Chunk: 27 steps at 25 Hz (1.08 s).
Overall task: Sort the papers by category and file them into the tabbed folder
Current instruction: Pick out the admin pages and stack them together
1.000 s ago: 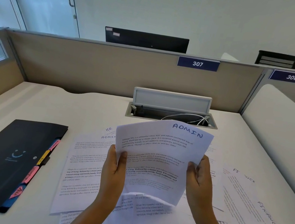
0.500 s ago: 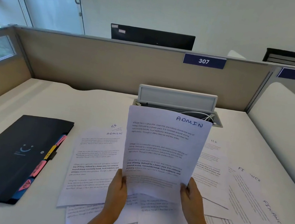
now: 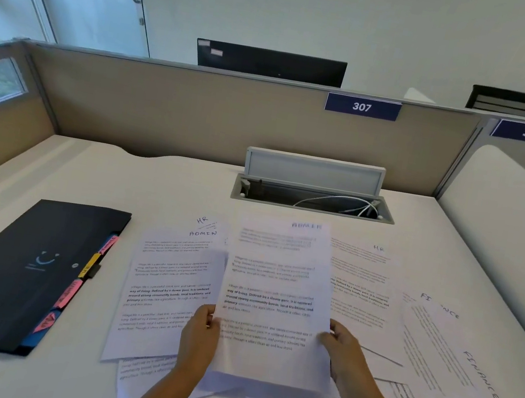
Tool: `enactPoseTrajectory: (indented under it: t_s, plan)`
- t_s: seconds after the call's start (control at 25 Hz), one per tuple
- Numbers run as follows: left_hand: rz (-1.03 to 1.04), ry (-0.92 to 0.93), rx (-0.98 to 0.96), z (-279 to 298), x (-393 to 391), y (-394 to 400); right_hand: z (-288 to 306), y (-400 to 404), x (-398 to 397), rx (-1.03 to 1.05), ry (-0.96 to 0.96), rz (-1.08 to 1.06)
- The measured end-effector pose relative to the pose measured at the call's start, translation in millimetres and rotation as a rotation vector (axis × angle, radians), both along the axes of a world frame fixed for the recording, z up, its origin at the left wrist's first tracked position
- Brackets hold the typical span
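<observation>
Between both hands, the ADMIN sheet (image 3: pixel 277 291) was pinched at its lower edges, left hand (image 3: pixel 199 337) and right hand (image 3: pixel 344 353) each gripping a side. Long axis ran away from the person, heading at the far end. Risk: thin paper sagging or slipping into the loose papers (image 3: pixel 170 287) beneath, or getting misfiled; the tabbed folder (image 3: pixel 16 269) lay shut, well left of the left hand.

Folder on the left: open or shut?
Shut. The folder lies flat on the desk, its dark cover fully over it; only the coloured tabs stick out along its right edge.
</observation>
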<state>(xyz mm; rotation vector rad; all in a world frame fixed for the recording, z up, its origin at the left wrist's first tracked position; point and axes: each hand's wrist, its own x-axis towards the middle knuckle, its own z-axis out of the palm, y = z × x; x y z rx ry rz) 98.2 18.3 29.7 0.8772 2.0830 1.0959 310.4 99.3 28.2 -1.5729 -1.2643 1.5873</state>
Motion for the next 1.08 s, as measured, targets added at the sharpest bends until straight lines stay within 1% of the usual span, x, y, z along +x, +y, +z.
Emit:
enactPoseTrajectory:
  t_s: [0.12, 0.2, 0.24, 0.36, 0.44, 0.52, 0.64, 0.8, 1.0, 1.08]
  plan:
    - [-0.007, -0.011, -0.066, -6.0, -5.4, -0.7, -18.5, 2.0, 5.1, -0.118, 0.040, -0.007]
    - [0.052, -0.067, -0.047, -3.6, -12.8, -2.4, -28.8, 1.3, 10.7, -0.160, 0.078, -0.052]
    - [0.084, -0.056, -0.032, -1.2, -19.5, -4.0, -32.1, 0.0, 13.2, -0.184, 0.128, -0.082]
    - [0.170, 0.083, -0.037, 0.4, -49.7, -13.9, -36.7, -3.1, 20.3, -0.220, 0.313, -0.098]
    - [0.255, 0.130, -0.084, -1.7, -72.3, -20.3, -36.8, -3.6, 22.9, -0.218, 0.364, -0.073]
    - [0.344, 0.166, -0.191, -0.5, -89.8, -23.5, -38.0, -3.5, 22.7, -0.210, 0.372, -0.069]
    - [0.434, 0.208, -0.340, 4.0, -101.6, -27.8, -37.7, -4.4, 21.2, -0.187, 0.314, -0.088]
    - [0.485, 0.174, -0.500, -4.7, -110.6, -35.8, -35.9, -6.6, 20.3, -0.176, 0.279, -0.094]
    - [0.467, 0.149, -0.467, -14.9, -115.9, -36.6, -35.3, -8.9, 19.7, -0.145, 0.269, -0.100]
    - [0.469, 0.167, -0.465, -18.6, -114.5, -37.8, -37.2, -8.8, 19.9, -0.148, 0.268, -0.098]
